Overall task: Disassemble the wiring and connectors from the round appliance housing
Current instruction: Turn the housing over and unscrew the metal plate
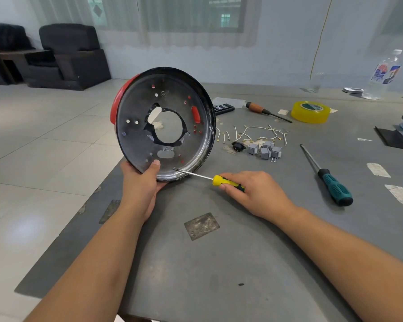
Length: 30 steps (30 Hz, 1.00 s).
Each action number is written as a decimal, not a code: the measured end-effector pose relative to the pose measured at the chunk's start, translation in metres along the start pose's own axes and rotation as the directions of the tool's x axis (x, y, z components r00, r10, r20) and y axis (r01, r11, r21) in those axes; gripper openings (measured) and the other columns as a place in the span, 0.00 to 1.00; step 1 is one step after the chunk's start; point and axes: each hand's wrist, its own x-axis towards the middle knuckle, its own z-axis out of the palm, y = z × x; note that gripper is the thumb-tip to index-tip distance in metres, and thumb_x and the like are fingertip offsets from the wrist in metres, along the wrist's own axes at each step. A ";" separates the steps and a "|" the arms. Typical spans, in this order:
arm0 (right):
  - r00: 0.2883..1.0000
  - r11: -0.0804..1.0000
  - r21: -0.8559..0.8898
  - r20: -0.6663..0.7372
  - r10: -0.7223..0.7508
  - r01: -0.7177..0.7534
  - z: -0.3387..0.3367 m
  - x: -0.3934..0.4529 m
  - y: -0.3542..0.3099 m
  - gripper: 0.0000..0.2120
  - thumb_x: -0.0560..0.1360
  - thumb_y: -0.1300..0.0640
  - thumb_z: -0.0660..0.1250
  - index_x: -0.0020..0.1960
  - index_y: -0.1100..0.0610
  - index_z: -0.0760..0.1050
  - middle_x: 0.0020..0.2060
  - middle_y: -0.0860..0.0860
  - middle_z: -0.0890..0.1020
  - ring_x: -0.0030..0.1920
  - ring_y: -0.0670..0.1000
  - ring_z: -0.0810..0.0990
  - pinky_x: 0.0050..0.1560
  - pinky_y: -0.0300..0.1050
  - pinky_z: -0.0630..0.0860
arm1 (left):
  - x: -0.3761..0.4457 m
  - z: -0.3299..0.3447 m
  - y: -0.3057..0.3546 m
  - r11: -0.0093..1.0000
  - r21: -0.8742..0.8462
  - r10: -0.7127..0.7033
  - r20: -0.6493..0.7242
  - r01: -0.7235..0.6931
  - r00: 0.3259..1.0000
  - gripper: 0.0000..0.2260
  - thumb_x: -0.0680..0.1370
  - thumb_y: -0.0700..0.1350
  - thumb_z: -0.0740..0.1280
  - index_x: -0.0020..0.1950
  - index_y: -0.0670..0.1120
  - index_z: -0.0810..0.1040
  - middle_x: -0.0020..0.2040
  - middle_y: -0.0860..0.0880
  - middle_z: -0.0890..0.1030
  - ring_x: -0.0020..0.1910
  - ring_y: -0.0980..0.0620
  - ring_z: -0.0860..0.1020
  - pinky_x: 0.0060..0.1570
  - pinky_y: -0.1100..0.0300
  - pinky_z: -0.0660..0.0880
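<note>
Nearest the camera: two bare forearms reach in over a grey worktable (196, 263) w/ worn patches on its surface.

Left hand (141, 182) grips the lower edge of the round black-and-red appliance housing (163, 123); thumb lies on the inner face, fingers wrap behind. Housing stands tilted on its rim at the table's left edge, open side toward the camera. Inner face: grey metal plate w/ large central hole, ragged black tape round that hole, several small punched holes, red showing through some slots.

Right hand (254, 191) holds a small yellow-handled screwdriver (219, 180), fingers curled round the handle. Shaft points left; tip touches the housing's inner wall near the bottom, just beside the left thumb.

Removed parts lie on the table right of the housing: white wire pieces w/ brass terminals (254, 133), a cluster of grey plastic connector blocks (264, 149), one black socket (238, 146) just beside them.

Other items: large teal-and-black-handled screwdriver (328, 180), apart from the right hand; wood-handled screwdriver (265, 111) further back; yellow tape roll (310, 112); clear plastic bottle (384, 75) at far right; black bit case (223, 108) behind the housing, partly hidden. Paper scraps (378, 169) at the right edge.

Background: dark armchairs (70, 56) on a tiled floor, curtained window.
</note>
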 end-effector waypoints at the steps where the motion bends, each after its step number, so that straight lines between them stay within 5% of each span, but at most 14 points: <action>1: 1.000 1.000 -0.007 0.000 -0.003 0.003 0.000 0.000 0.000 0.17 0.82 0.43 0.64 0.67 0.47 0.80 0.43 0.51 0.84 0.44 0.56 0.81 0.44 0.53 0.77 | -0.001 0.000 0.000 1.000 0.002 -0.002 0.004 0.001 1.000 0.17 0.84 0.35 0.68 0.65 0.53 0.69 0.66 0.49 0.80 0.63 0.45 0.83 0.60 0.38 0.82; 10: 1.000 0.999 -0.031 -0.012 -0.024 0.023 0.001 0.001 -0.002 0.17 0.82 0.42 0.63 0.66 0.47 0.80 0.44 0.51 0.84 0.44 0.56 0.81 0.43 0.53 0.77 | -0.004 0.002 0.002 1.000 0.012 -0.007 -0.005 0.007 1.000 0.23 0.84 0.34 0.67 0.76 0.48 0.65 0.70 0.46 0.78 0.66 0.43 0.81 0.61 0.38 0.81; 14: 1.000 0.996 -0.085 -0.013 -0.021 0.020 0.001 0.001 -0.009 0.18 0.82 0.40 0.60 0.67 0.45 0.79 0.45 0.51 0.84 0.45 0.56 0.81 0.43 0.51 0.77 | -0.002 0.002 -0.001 1.000 0.027 0.006 -0.022 -0.005 1.000 0.20 0.84 0.35 0.67 0.70 0.50 0.66 0.67 0.49 0.79 0.64 0.45 0.82 0.59 0.41 0.83; 19: 0.982 0.914 -0.395 -0.114 -0.150 0.094 0.003 0.001 -0.029 0.14 0.79 0.44 0.68 0.60 0.49 0.82 0.36 0.51 0.80 0.33 0.59 0.81 0.27 0.45 0.71 | 0.003 -0.001 -0.009 0.990 0.115 0.082 -0.036 -0.077 0.996 0.18 0.82 0.39 0.70 0.63 0.55 0.67 0.62 0.55 0.80 0.60 0.50 0.83 0.50 0.51 0.85; 24: 0.927 0.796 -0.571 -0.153 -0.342 0.200 0.005 -0.001 -0.030 0.23 0.68 0.60 0.80 0.62 0.56 0.83 0.38 0.54 0.80 0.32 0.57 0.77 0.23 0.44 0.70 | 0.002 -0.003 -0.010 0.964 0.239 0.120 -0.021 -0.112 0.993 0.17 0.73 0.51 0.71 0.57 0.64 0.67 0.59 0.60 0.80 0.63 0.48 0.82 0.63 0.39 0.80; 27: 0.959 0.899 -0.417 -0.174 -0.222 0.132 0.005 -0.002 -0.038 0.18 0.75 0.52 0.75 0.64 0.52 0.81 0.44 0.53 0.81 0.38 0.58 0.80 0.28 0.48 0.76 | 0.002 -0.003 -0.010 0.958 0.263 0.121 -0.020 -0.111 0.992 0.18 0.73 0.53 0.70 0.58 0.62 0.67 0.57 0.62 0.80 0.61 0.49 0.82 0.62 0.38 0.81; 30: 0.978 0.985 0.098 -0.137 0.158 -0.145 0.001 0.002 -0.043 0.17 0.76 0.50 0.65 0.63 0.49 0.81 0.45 0.46 0.82 0.46 0.50 0.81 0.48 0.48 0.79 | 0.001 -0.002 -0.010 0.943 0.305 0.141 -0.011 -0.131 0.990 0.22 0.73 0.54 0.70 0.63 0.58 0.65 0.55 0.64 0.80 0.61 0.49 0.82 0.64 0.39 0.79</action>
